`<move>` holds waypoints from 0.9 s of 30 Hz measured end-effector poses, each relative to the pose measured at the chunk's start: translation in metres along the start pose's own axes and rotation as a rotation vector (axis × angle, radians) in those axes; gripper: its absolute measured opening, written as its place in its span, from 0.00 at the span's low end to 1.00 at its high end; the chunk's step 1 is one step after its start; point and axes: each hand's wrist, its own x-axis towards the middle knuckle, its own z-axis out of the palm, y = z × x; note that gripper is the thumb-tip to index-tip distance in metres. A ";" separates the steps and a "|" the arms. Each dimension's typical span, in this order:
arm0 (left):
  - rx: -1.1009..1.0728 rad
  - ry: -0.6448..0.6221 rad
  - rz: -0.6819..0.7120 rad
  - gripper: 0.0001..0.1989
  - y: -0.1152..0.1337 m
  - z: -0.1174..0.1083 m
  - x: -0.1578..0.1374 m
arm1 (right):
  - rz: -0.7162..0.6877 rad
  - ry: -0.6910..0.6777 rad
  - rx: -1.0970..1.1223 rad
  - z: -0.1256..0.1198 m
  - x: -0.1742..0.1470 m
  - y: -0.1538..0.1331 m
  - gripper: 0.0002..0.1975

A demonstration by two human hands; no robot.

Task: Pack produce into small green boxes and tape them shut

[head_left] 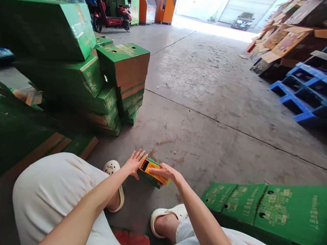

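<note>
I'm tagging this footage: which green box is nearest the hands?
The small green box under the yellow device in the right hand; the other green boxes look larger and sit away to either side.

baggy white pants [57, 190] | chunky cream clogs [112, 166], holey tops, tiny decoration [110, 169] | bare ankles [169, 225] above the clogs | bare forearms [93, 202], fingers [155, 170] too

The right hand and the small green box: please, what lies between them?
In the head view, the yellow device lies between the right hand and the small green box; the thumb rests on the device. Contact with the box is unclear.
</note>
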 end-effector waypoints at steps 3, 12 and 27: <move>0.023 0.072 0.006 0.75 0.004 0.013 -0.004 | -0.048 -0.053 0.002 0.003 -0.001 0.002 0.22; 0.031 0.075 0.012 0.73 0.003 0.003 -0.010 | 0.073 -0.048 -0.225 -0.038 -0.064 0.036 0.31; 0.146 0.036 -0.035 0.75 0.012 0.004 -0.011 | 0.163 0.104 -0.265 -0.026 -0.056 0.063 0.25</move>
